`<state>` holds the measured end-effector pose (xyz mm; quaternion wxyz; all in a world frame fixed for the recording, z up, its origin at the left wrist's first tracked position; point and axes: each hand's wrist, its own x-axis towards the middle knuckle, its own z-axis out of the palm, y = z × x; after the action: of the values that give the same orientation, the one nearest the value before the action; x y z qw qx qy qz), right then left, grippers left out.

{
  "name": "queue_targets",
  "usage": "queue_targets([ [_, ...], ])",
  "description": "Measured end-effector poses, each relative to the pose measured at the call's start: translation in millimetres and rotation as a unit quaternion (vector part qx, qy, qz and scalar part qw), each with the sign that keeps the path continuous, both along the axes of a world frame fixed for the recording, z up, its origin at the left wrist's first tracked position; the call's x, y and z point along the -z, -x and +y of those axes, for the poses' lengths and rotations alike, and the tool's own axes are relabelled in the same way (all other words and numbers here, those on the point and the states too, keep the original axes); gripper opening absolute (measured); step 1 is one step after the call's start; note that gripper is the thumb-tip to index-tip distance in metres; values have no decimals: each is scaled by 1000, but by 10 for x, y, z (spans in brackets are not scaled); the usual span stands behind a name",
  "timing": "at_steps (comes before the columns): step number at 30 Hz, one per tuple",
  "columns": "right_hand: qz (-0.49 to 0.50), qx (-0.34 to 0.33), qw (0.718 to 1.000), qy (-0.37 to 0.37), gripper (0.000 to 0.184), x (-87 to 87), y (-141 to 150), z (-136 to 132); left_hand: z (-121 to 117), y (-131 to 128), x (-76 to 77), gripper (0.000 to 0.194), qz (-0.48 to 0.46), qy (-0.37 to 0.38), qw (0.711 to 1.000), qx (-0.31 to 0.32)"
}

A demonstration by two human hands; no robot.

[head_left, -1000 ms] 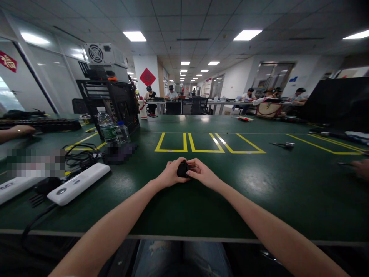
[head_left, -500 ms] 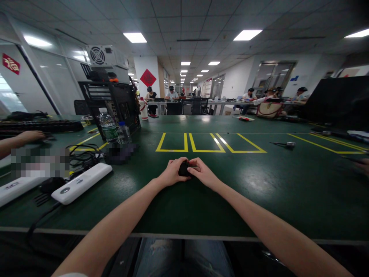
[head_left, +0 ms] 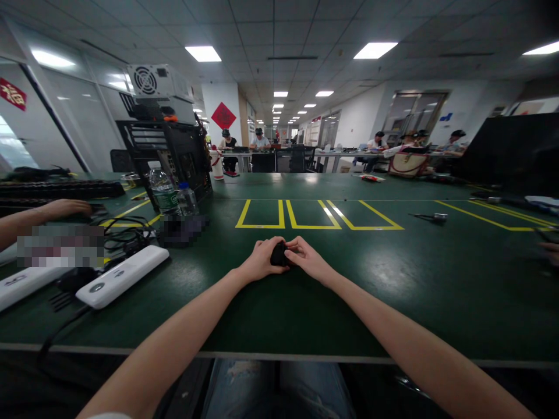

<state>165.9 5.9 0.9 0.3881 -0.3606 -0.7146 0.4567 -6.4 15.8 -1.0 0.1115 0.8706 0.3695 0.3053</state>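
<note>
Between my two hands is a small black object (head_left: 278,255), dark and rounded, its kind too small and too covered to make out. My left hand (head_left: 262,258) wraps round its left side, thumb below and fingers over the top. From the right, my right hand (head_left: 304,259) pinches its edge with thumb and fingertips. Both hands are low over the green table (head_left: 271,320), just in front of the yellow tape outlines (head_left: 259,226). My fingers hide much of the black object.
To the left lie a white power strip (head_left: 124,277) and tangled black cables (head_left: 126,233). Behind them stand water bottles (head_left: 162,189) and an open computer case (head_left: 174,151). A co-worker's hand (head_left: 70,208) is at far left. A small metal-ended tool (head_left: 437,217) lies right.
My hands keep their hold on the black object with hardly any movement. The co-worker's hand at the left has shifted to the right.
</note>
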Motion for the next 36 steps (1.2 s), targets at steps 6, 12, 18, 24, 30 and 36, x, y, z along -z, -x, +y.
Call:
queue_targets([
  [6, -1, 6, 1000, 12, 25, 25, 6, 30, -15, -2, -31, 59, 3, 6, 1000, 4],
  [12, 2, -10, 999, 35, 26, -10, -10, 0, -20, -14, -32, 58, 5, 1, 1000, -4],
  [18, 31, -38, 998, 29, 35, -7, -27, -8, -5, -21, -2, 60, 6, -16, 1000, -12],
  [24, 37, -4, 999, 27, 25, -36, 2, -26, -15, -13, -24, 60, 4, -8, 1000, -9],
  [30, 3, 6, 998, 55, 25, -45, 7, -38, -8, -13, -21, 59, 2, 2, 1000, -13],
  [36, 23, -41, 999, 24, 37, -33, -32, -35, -7, -17, -20, 61, 3, 5, 1000, -22],
])
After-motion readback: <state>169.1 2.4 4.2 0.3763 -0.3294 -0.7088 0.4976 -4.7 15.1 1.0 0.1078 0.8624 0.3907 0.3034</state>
